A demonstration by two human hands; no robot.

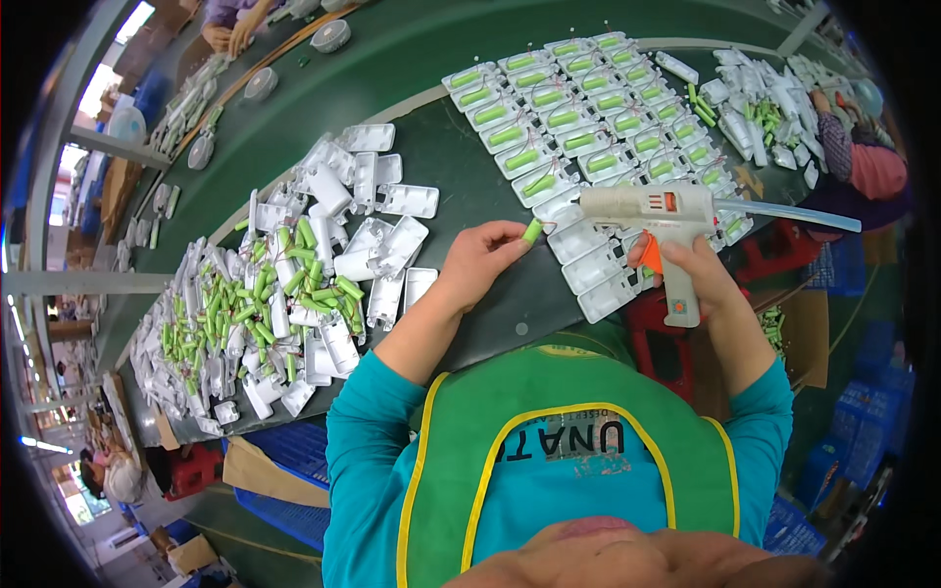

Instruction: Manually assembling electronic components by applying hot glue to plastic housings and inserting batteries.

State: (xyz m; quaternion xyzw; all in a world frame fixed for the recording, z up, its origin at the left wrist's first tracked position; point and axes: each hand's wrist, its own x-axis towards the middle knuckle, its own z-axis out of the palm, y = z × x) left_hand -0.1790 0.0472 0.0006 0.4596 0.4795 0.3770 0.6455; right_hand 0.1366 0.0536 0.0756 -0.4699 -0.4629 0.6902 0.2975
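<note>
My left hand (pixel 477 260) pinches a green cylindrical battery (pixel 532 231) by its end, beside the near rows of white plastic housings (pixel 586 245). Thin wires seem to run from the battery toward one of them. In my right hand (pixel 704 272) is a white hot glue gun (pixel 652 203), gripped by its handle, with an orange trigger (pixel 651 253) under my fingers. Its nozzle points left, over the housings, and a long translucent glue stick (pixel 794 215) sticks out of its back. Farther rows of housings hold green batteries (pixel 564 119); several nearest ones have none showing.
A large heap of loose white housings (pixel 331 188) and green batteries (pixel 235 299) covers the left of the dark table (pixel 451 162). A smaller heap (pixel 760 108) lies at the far right, near a co-worker's arm (pixel 835 147). Another person's hands (pixel 230 37) work across the green conveyor belt (pixel 392 54).
</note>
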